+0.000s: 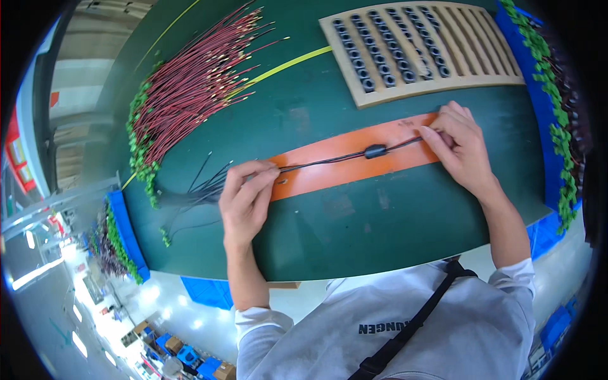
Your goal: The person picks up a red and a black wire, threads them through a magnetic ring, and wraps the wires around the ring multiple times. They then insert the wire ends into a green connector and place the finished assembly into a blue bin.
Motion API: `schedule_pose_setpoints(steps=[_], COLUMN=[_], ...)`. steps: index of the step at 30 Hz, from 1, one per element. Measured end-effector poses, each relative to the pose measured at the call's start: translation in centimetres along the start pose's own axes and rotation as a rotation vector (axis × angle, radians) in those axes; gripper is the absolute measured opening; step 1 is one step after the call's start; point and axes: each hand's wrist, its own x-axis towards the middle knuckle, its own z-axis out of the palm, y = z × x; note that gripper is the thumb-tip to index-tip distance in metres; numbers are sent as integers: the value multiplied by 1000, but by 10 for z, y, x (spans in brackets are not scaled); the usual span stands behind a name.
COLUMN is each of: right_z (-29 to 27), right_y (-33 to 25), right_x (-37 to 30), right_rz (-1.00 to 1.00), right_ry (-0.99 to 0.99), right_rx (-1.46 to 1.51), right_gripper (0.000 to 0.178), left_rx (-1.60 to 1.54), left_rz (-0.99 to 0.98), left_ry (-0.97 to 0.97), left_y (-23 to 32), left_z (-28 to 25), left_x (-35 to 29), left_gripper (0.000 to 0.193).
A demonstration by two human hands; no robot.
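A dark, thin wire (329, 160) is stretched across an orange strip (354, 174) on the green table. A black cylindrical core (375, 151) sits around the wire, right of its middle. My left hand (248, 193) is closed, pinching the wire near the strip's left end. My right hand (460, 147) pinches the wire near the strip's right end, its fingertips hiding what lies between them. Left of my left hand, several dark wires (206, 183) lie loose on the table.
A wooden tray (364, 98) at the far right has rows of dark rings, with bare slots on its right. A bundle of red and black wires (196, 82) with green connectors (142, 133) lies far left. Blue bins (535, 95) with green connectors flank the table.
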Motion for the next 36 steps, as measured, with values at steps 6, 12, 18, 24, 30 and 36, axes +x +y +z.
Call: schedule_pose_setpoints(steps=[6,12,18,24,30,36], right_z=[25,28,29,31,31,29], right_y=[17,17,24,23,20,20], right_x=[1,7,0,-2,-2,-2], right_rz=[-123,-125,-113,-115,-122,-122], right_ry=[43,68,76,75,84,80], right_rx=[-1,17,24,18,14,7], right_gripper=[19,26,24,23,23,23], left_rx=[165,21,-98,-125,-114,-74], left_rz=[-65,82,71,1,-34,-37], left_ry=[-81,-74,-72,-143,-212,-219], left_y=[-2,-30,-25,-15,-18,-15], left_z=[-15,-25,-27,-31,-42,-31], left_x=[-3,-8,-11,-16,-19,-17], left_gripper=[31,29,30,32,27,28])
